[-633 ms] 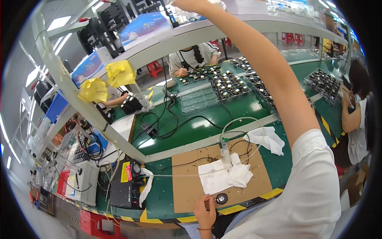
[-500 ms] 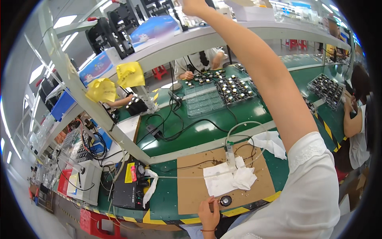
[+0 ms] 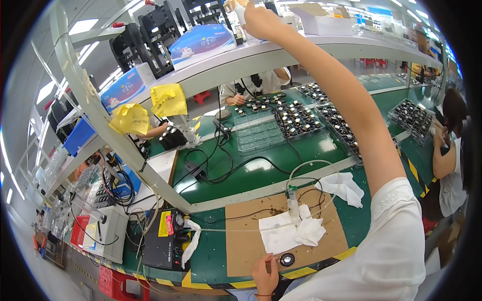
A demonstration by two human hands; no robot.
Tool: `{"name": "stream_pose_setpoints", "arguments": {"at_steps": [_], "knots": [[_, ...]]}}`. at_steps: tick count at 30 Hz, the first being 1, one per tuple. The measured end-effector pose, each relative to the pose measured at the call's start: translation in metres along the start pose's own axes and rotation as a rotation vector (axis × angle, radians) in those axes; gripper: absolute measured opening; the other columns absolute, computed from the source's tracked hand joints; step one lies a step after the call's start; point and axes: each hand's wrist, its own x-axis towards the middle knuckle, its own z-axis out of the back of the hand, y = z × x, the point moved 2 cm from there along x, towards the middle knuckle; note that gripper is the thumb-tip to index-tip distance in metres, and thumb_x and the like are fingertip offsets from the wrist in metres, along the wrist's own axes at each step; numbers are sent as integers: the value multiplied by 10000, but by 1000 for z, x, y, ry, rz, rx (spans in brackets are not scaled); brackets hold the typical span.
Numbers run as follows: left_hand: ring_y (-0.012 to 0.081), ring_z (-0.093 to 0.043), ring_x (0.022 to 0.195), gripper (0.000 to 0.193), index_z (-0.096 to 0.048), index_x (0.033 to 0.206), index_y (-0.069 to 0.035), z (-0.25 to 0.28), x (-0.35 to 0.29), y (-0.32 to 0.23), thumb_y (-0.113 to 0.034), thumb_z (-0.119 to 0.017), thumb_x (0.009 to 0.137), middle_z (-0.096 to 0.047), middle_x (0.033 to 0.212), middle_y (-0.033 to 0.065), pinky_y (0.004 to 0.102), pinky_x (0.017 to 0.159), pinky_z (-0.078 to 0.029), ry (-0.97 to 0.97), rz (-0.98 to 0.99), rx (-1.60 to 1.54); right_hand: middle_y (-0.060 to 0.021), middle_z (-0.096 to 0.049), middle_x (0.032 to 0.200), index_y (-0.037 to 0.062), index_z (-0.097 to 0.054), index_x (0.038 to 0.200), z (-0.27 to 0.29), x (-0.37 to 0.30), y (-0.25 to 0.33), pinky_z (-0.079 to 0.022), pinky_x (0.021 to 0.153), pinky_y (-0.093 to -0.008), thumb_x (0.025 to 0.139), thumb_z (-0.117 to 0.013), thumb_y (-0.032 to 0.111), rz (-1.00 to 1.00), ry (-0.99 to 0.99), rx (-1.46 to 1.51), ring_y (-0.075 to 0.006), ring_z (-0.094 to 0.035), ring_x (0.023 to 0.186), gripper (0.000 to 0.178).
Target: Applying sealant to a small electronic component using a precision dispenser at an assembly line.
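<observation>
My right arm stretches up across the workbench, and the right hand (image 3: 262, 23) is at the raised shelf. Its fingers are curled against a white bottle (image 3: 240, 14); part of the grip is hidden. At the bench's front edge, my left hand (image 3: 265, 275) has its thumb and fingers drawn together. Directly beside its fingertips is a small round black part with a pale centre (image 3: 287, 259). What the left fingers pinch is too small to make out. Beyond them, white wipes (image 3: 281, 233) and a clear dispensing syringe (image 3: 292, 203) with a green top lie on a cardboard sheet (image 3: 241, 251).
A black control box (image 3: 163, 246) with a tube stands at left. Shelf posts (image 3: 125, 145) rise beside it. Trays of small black parts (image 3: 301, 118) and cables (image 3: 241, 163) are further back. Co-workers sit opposite and at right. An open white box (image 3: 324, 22) stands on the shelf.
The view has tilted up slightly, so more of my right hand shows at the shelf, with the white bottle by its fingers. My left hand stays beside the round part.
</observation>
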Motion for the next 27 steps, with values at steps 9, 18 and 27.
{"name": "stream_pose_setpoints", "arguments": {"at_steps": [9, 18, 27], "knots": [[199, -647, 717, 150, -605, 986, 3, -4, -3, -5, -26, -601, 838, -680, 803, 107, 302, 681, -498, 10, -33, -5, -44, -646, 739, 70, -635, 929, 113, -336, -32, -491, 492, -287, 684, -653, 63, 885, 23, 213, -182, -605, 564, 245], [237, -636, 760, 149, -600, 970, -4, -2, -2, -23, -37, -605, 825, -676, 810, 94, 330, 716, -479, 27, -84, 136, -30, -574, 658, 42, -592, 1050, 80, -424, -109, -438, 458, -321, 678, -615, 14, 558, 94, 245, -195, -555, 525, 373], [178, -649, 754, 182, -597, 1005, -2, -5, -7, -19, -43, -617, 829, -684, 822, 91, 302, 726, -492, 13, -64, 159, -53, -624, 724, 70, -635, 967, 79, -482, -122, -496, 509, -324, 711, -626, 21, 513, 399, 238, -215, -621, 599, 261]]}}
